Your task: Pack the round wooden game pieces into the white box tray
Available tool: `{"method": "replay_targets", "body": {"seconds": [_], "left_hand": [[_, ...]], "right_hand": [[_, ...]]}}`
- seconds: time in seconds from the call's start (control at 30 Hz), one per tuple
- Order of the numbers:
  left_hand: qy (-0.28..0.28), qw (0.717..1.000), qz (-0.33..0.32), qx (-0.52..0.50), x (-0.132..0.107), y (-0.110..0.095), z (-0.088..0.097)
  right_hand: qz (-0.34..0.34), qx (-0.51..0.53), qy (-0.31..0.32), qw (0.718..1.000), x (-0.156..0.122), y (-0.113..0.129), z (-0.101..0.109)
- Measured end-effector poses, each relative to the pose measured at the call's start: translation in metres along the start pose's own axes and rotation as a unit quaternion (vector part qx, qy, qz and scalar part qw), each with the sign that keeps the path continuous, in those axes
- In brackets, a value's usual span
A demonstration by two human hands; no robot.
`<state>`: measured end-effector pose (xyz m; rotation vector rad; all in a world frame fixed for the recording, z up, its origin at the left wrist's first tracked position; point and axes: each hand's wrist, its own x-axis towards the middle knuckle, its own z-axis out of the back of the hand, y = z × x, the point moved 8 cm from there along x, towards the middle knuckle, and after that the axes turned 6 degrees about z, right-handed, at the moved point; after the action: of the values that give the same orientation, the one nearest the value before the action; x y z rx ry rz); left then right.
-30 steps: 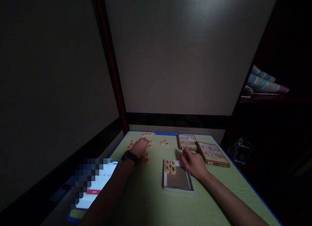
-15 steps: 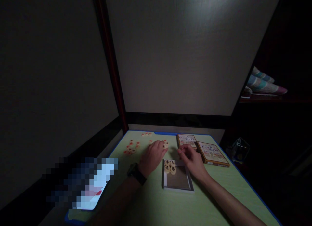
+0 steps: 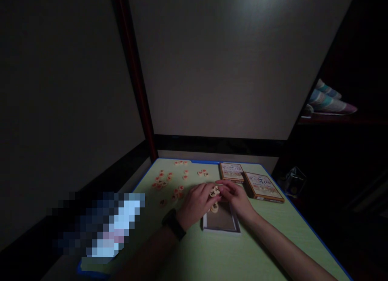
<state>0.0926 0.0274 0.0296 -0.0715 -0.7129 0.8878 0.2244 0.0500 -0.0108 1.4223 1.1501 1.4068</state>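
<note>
A shallow white-rimmed box tray (image 3: 221, 224) lies on the green table (image 3: 188, 252). My left hand (image 3: 197, 202), with a dark watch on the wrist, sits at the tray's far left corner, its fingers curled round a pale round game piece (image 3: 215, 191) with a black mark. My right hand (image 3: 236, 198) meets it from the right, fingertips pinched on the same piece. Another pale piece (image 3: 214, 208) lies in the tray just below the hands. Several red-marked pieces (image 3: 162, 182) are scattered at the far left of the table.
Two orange-edged box lids (image 3: 232, 172) (image 3: 263, 186) lie at the back right. A lit phone, blurred out, rests at the table's left edge. A red post and pale walls rise behind. A dark shelf with folded striped cloth (image 3: 330, 103) stands on the right.
My left hand came from the red pieces at far left across to the tray's corner with a piece. My right hand rose to meet it over the tray.
</note>
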Motion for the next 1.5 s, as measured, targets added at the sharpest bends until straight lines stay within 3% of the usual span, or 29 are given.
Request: {"method": "replay_targets", "body": {"seconds": [0.1,0.27,0.47,0.63,0.8,0.93,1.07,1.17,1.3,1.5], "left_hand": [[-0.010,1.000,0.013,0.003,-0.002,0.003,0.002],[-0.011,1.000,-0.013,0.017,-0.005,0.001,0.005],[-0.029,0.999,-0.044,0.015,-0.008,-0.003,0.007],[-0.012,0.998,-0.067,0.006,-0.009,-0.003,0.000],[-0.007,0.998,-0.063,-0.012,-0.002,0.007,0.015],[0.014,0.998,-0.055,-0.006,0.002,0.026,0.021],[0.012,0.998,-0.027,0.049,0.003,0.040,0.015],[0.054,0.996,-0.017,0.070,0.002,0.040,0.006],[0.107,0.990,-0.001,0.094,0.001,0.037,-0.001],[0.157,0.982,0.003,0.101,-0.002,0.034,-0.008]], "right_hand": [[-0.039,0.024,-0.017,0.999,-0.002,0.005,0.002],[-0.084,-0.025,0.021,0.996,-0.006,0.013,-0.003],[-0.040,-0.124,0.072,0.989,-0.009,0.022,-0.010],[-0.047,-0.141,0.147,0.978,-0.013,0.019,-0.018],[-0.056,-0.201,0.157,0.965,-0.013,0.017,-0.009],[-0.067,-0.321,0.169,0.929,-0.019,0.016,-0.007],[-0.066,-0.415,0.200,0.885,-0.033,0.012,-0.025],[-0.070,-0.474,0.208,0.853,-0.043,0.006,-0.037],[-0.074,-0.515,0.199,0.830,-0.047,0.005,-0.042],[-0.032,-0.570,0.227,0.789,-0.048,0.016,-0.050]]}}
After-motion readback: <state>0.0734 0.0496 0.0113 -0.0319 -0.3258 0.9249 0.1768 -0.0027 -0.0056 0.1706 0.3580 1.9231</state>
